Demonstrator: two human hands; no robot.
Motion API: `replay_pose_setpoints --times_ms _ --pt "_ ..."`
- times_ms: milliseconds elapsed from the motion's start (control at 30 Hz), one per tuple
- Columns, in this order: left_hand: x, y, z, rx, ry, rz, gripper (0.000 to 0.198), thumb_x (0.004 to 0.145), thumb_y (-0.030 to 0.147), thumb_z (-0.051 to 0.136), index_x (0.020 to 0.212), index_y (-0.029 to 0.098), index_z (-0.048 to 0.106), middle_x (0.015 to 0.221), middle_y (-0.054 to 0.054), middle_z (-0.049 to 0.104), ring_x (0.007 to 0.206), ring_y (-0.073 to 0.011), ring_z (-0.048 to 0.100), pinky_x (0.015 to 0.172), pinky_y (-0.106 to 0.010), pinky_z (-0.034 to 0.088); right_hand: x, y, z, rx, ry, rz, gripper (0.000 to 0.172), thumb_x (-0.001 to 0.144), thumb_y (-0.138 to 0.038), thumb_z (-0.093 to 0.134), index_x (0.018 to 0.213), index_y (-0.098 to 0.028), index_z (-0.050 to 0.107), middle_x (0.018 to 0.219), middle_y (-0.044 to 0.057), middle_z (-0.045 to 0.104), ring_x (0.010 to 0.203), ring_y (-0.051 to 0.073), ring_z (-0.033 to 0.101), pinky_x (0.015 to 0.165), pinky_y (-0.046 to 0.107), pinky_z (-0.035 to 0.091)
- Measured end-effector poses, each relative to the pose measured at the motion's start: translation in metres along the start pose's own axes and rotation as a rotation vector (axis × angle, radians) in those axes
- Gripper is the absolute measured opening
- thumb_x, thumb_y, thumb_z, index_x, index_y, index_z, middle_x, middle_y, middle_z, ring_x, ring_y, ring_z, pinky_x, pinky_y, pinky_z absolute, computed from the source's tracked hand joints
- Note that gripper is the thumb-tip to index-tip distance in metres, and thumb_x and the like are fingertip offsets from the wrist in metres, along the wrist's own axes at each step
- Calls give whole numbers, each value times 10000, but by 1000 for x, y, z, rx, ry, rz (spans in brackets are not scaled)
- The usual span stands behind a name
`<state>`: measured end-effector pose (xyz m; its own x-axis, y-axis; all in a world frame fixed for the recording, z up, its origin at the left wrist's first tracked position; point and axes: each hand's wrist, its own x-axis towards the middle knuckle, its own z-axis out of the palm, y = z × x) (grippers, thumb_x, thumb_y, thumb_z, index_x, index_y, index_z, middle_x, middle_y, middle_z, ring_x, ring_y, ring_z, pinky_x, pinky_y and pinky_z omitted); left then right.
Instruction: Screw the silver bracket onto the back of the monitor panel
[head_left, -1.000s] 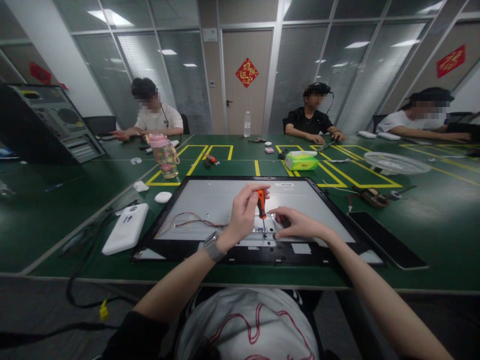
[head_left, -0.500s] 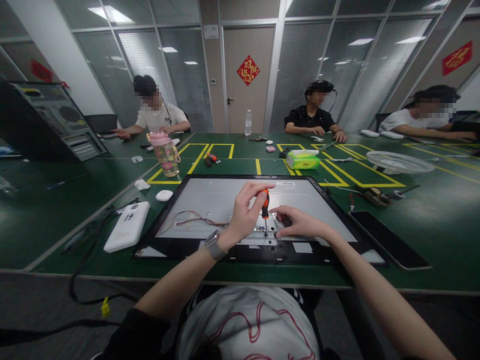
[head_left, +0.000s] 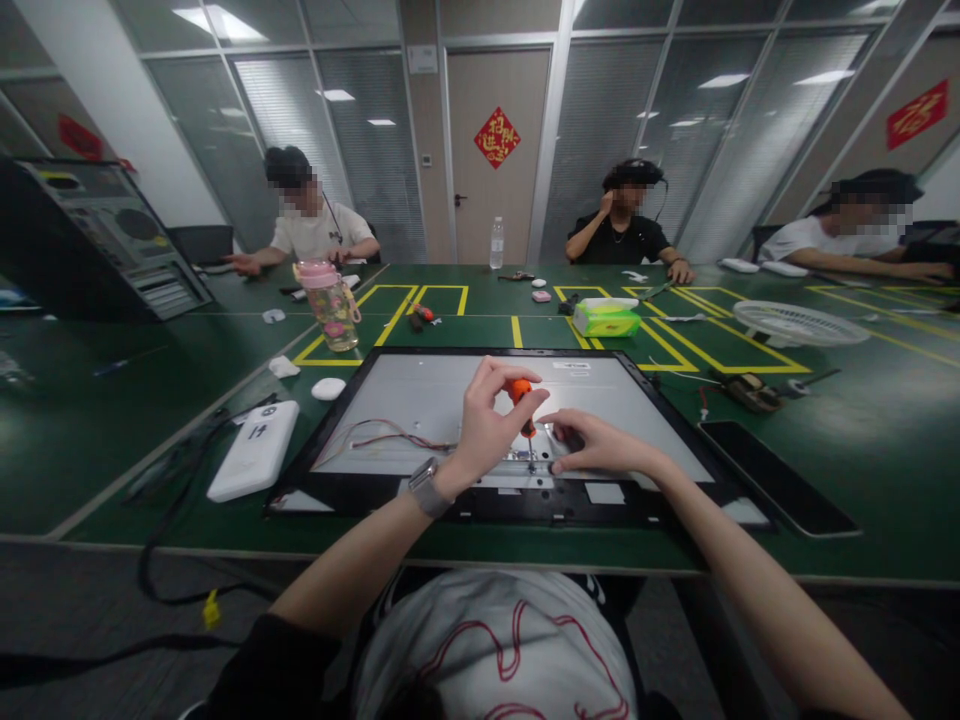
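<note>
My left hand (head_left: 484,425), with a watch on its wrist, is closed around the orange and black handle of a screwdriver (head_left: 523,388). The screwdriver leans slightly, its tip down on a metal strip near the front edge of a flat display panel (head_left: 409,390). Just right of the tip, my right hand (head_left: 596,443) rests on the panel, thumb and fingers apart and curved around a small spot beside the shaft. I see nothing held in it. Thin coloured wires (head_left: 405,437) lie across the panel left of my hands. Any screw under the tip is too small to make out.
Left of the panel are a white power bank (head_left: 255,450), a white oval case (head_left: 328,389) and a pink-lided bottle (head_left: 330,310). A black phone (head_left: 776,478) lies to the right. Beyond are a green tissue pack (head_left: 606,318) and a white fan grille (head_left: 799,324). Several people sit across the table.
My left fingers have shifted round the screwdriver's handle, which now tilts a little to the left. My right hand stays in place. The co-worker in black has raised a hand to their head.
</note>
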<state>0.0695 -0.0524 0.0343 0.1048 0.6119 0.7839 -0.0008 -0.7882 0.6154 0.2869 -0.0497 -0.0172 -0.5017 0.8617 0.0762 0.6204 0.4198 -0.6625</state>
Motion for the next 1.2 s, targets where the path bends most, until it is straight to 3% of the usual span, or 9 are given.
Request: replay_pose_setpoints --times_ms 233,467,667,833,1033,1200 --pt "-4 -5 0 -210 -121 -89 278 993 259 416 1133 176 642 996 -73 651 861 -143 639 764 -274 508 1 -1 -1 -27 -7 0 674 692 -485 790 1249 -155 603 844 13 530 782 191 515 712 303 437" --pt "-2 -2 -1 -48 -77 5 169 883 281 635 1011 202 712 903 -43 609 818 -140 571 756 -275 485 0 0 0 -22 6 7 672 676 -494 796 1230 -164 610 849 14 533 770 189 513 705 300 439" --pt "-3 -3 -3 -111 -149 2 293 985 241 440 1168 217 668 1007 -61 645 926 -151 597 822 -287 476 1 1 0 -26 -2 -5 676 681 -496 795 1229 -145 613 839 15 525 772 191 509 700 301 437" --pt "-2 -2 -2 -57 -89 21 180 884 281 636 1027 206 715 891 -39 590 837 -143 558 767 -275 474 1 3 1 -16 5 -6 681 677 -498 797 1242 -173 600 857 14 528 785 191 514 722 305 443" --pt "-2 -1 -3 -100 -154 -7 283 983 276 452 1147 220 675 927 -52 621 876 -155 573 801 -306 476 1 2 0 -32 -2 -13 659 688 -495 792 1228 -166 606 850 17 533 782 193 517 711 307 443" --pt "-2 -1 -2 -56 -104 2 180 905 295 606 1022 207 710 900 -45 586 821 -145 549 760 -287 473 0 1 0 -24 15 -10 635 680 -473 803 1216 -190 614 847 11 532 778 189 520 716 304 448"
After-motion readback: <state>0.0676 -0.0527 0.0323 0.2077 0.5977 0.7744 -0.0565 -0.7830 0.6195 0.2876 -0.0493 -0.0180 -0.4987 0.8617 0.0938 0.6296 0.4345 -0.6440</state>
